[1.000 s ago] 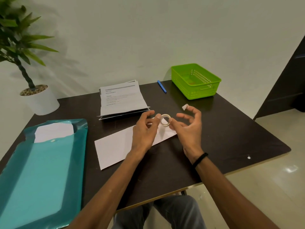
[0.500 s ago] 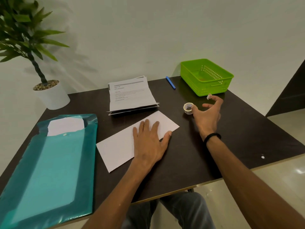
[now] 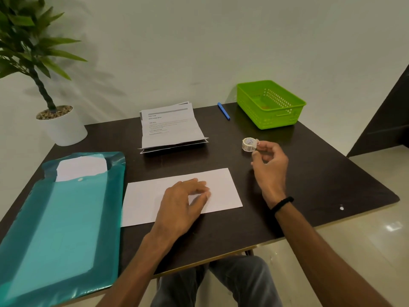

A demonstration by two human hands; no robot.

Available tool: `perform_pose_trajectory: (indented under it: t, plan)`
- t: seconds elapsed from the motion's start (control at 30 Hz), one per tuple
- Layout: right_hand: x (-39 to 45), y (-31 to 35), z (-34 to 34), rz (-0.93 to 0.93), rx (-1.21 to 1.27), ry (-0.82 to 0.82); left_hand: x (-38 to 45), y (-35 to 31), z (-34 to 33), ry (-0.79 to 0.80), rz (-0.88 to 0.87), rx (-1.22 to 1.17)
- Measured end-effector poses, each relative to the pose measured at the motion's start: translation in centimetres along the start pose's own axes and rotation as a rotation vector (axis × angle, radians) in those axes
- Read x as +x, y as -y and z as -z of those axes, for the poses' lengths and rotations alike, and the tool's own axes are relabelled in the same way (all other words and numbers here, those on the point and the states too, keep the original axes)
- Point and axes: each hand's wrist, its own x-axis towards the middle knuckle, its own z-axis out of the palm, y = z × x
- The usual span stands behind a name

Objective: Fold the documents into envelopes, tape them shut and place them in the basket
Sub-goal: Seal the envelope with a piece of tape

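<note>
A white envelope (image 3: 221,187) lies flat on the dark table (image 3: 321,173), in front of me. My left hand (image 3: 183,202) rests on its middle with bent fingers, fingertips touching the paper. To the right, a small roll of clear tape (image 3: 247,144) stands on the table. My right hand (image 3: 270,162) is just behind it, thumb and forefinger pinching a short bit of tape at the roll's edge. Folded printed documents (image 3: 172,127) are stacked at the back. The green basket (image 3: 276,116) sits at the far right corner.
A blue pen (image 3: 223,110) lies left of the basket. A teal plastic folder (image 3: 62,218) with white paper inside covers the table's left side. A potted plant (image 3: 62,127) stands at the back left. A small white scrap (image 3: 342,207) lies near the right edge.
The roll left my hands and now stands on the table. My left hand went flat onto the envelope, then arched its fingers. My right fingers closed on the tape bit beside the roll.
</note>
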Motion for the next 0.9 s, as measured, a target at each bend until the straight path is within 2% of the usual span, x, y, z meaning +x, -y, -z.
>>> perform_pose_trajectory:
  t: [0.13,0.27,0.37,0.57,0.9]
  plan:
    - [-0.9,0.2,-0.1,0.043,-0.027,0.138,2.2,-2.4,0.3,-0.092,0.047,0.001]
    - [-1.9,1.2,0.0,0.144,-0.024,0.272,4.3,-4.6,-0.8,-0.188,-0.042,-0.204]
    - [-2.0,1.2,0.1,0.2,-0.057,0.354,5.2,-5.3,-2.2,-0.159,-0.074,-0.381]
    - [-2.0,1.4,0.2,0.144,-0.057,0.479,5.6,-3.9,-3.1,-0.125,-0.03,-0.477]
    - [-1.9,1.3,0.0,0.098,-0.101,0.478,5.7,-3.3,-3.0,-0.107,0.016,-0.554]
